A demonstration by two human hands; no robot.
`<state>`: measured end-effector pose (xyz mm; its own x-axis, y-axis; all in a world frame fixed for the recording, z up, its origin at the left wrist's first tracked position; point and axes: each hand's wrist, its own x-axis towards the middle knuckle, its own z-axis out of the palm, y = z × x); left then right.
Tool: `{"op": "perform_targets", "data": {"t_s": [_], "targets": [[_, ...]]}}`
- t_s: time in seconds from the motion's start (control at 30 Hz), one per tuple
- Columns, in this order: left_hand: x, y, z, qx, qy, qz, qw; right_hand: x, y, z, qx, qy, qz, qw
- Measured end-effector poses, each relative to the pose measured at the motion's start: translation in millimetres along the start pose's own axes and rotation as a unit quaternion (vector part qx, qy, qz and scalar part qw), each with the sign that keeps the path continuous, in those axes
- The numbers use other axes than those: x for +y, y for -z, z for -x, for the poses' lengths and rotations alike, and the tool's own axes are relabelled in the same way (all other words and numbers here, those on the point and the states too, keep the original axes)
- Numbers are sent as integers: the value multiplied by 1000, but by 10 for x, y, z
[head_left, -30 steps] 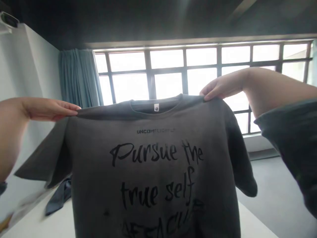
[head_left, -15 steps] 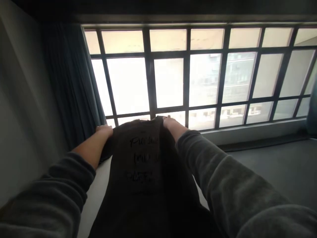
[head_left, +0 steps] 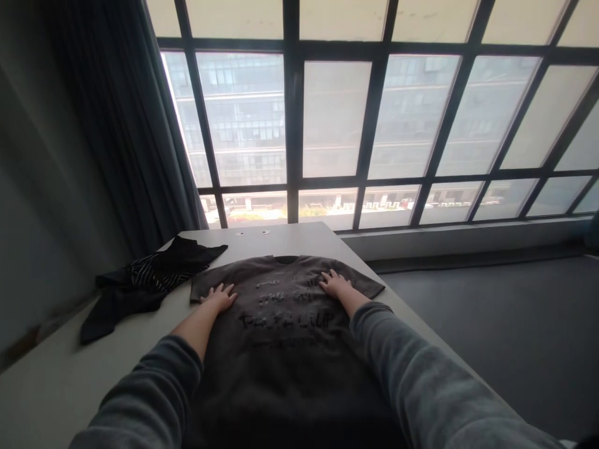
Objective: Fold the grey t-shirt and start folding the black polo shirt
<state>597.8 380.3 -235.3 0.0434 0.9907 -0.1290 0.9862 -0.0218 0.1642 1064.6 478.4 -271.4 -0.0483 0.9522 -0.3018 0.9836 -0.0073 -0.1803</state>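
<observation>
Flat on the white table (head_left: 56, 380) lies a dark grey T-shirt (head_left: 281, 362), printed side up, its collar pointing toward the window (head_left: 337, 118) and its hem running down toward the person and out of view at the bottom edge. Both sleeves of the T-shirt are spread out to either side, the one on the right reaching almost to the table's right edge. The left hand (head_left: 219, 297) rests palm down on the T-shirt near its left shoulder, fingers spread wide and flat against the cloth, gripping nothing. The right hand (head_left: 335, 284) rests palm down on the T-shirt near its right shoulder, likewise with fingers splayed and pressed onto the fabric, nothing held. Between the two hands runs the black lettering on the T-shirt's chest; the words are too foreshortened to read. Grey sleeves cover both forearms, which lie over the lower half of the T-shirt. Left of the T-shirt, just beyond its left sleeve, a crumpled black garment with thin stripes (head_left: 145, 280) lies on the table. Further left of the T-shirt, a dark curtain (head_left: 126, 131) hangs beside the window.
</observation>
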Motion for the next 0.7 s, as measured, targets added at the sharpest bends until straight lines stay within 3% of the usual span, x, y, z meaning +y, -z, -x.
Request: {"op": "perform_targets", "data": {"t_s": [0.13,0.23,0.37,0.5,0.7], "targets": [[-88,-503,-120,3,127,-10,992,412,-120,-81,45,-24,3,999],[-251,-690,-115,9,152,-14,988,695,-167,-84,67,-11,9,998],[-501,-781,-35,23,132,-21,991,1017,-205,-60,94,9,24,995],[-713,-813,33,39,117,-30,992,1292,-211,-81,106,-30,45,993],[-832,-852,37,56,124,-36,990,1506,-115,-226,84,-35,85,992]]}}
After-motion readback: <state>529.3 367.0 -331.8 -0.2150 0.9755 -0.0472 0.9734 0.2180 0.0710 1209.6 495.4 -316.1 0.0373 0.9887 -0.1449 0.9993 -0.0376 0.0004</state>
